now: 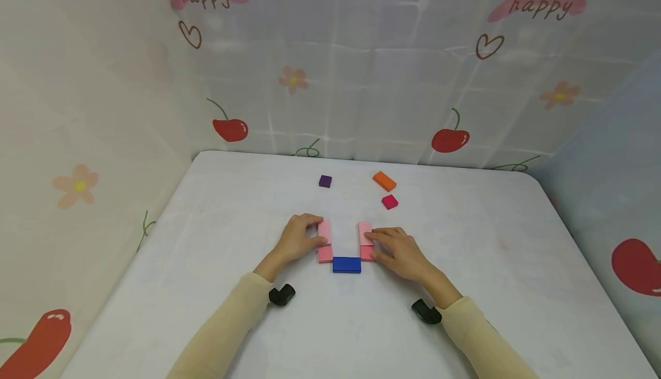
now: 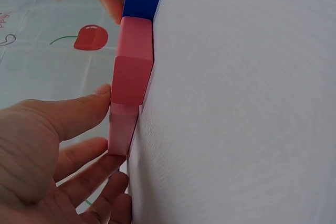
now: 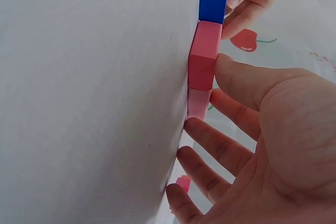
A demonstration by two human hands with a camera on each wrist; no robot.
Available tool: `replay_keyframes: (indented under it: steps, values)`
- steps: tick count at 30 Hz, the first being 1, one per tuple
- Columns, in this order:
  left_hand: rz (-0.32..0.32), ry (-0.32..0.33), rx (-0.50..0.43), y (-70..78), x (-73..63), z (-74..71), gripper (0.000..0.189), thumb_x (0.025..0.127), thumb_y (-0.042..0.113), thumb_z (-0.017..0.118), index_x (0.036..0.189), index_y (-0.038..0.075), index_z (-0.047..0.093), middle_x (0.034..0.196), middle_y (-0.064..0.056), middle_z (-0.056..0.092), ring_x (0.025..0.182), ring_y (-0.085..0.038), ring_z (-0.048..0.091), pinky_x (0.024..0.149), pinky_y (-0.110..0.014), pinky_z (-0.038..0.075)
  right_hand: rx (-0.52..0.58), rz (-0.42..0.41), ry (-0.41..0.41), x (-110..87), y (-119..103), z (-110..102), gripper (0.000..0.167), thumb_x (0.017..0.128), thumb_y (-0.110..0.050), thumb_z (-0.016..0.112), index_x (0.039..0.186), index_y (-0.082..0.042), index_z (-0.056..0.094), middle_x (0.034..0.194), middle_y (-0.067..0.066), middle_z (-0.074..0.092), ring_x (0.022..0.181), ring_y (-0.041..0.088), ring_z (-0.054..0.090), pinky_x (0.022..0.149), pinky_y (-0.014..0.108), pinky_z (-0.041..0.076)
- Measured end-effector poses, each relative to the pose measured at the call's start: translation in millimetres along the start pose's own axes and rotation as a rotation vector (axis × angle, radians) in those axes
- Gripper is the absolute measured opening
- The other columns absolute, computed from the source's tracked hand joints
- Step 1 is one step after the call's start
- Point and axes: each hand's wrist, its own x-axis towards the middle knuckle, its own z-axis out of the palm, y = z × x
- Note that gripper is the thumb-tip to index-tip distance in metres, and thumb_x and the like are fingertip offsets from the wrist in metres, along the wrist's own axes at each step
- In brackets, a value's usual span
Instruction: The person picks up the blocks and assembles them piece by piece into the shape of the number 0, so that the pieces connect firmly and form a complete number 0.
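Note:
My left hand holds the left light pink block between thumb and fingers, thumb at its near end and fingertips at the far end. That block lies end to end with a darker pink block. Opposite, my right hand rests its fairly straight fingers against the right light pink block; its thumb touches the right darker pink block. A blue block lies between the near ends of both pink columns, forming a U. Both wrist views show the blue block touching the darker pink ones.
Beyond the hands lie a small purple block, an orange block and a crimson block. All of it is on a white table, with printed curtains behind and at the sides.

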Motion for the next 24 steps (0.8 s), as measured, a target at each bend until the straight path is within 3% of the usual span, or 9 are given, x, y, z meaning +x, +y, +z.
replay_keyframes:
  steps: [24]
  values:
    - [0.061,-0.057,0.04,-6.2,3.1,3.2,0.047,0.084,0.021,0.077,0.128,0.008,0.065,0.131,-0.006,0.064,0.109,-0.023,0.051,0.097,-0.039,0.046,0.0,0.0,-0.001,-0.1,0.6,0.6,0.048,0.09,-0.021,0.07,0.137,-0.015,0.058,0.138,0.013,0.057,0.126,0.034,0.048,0.098,0.057,0.042]
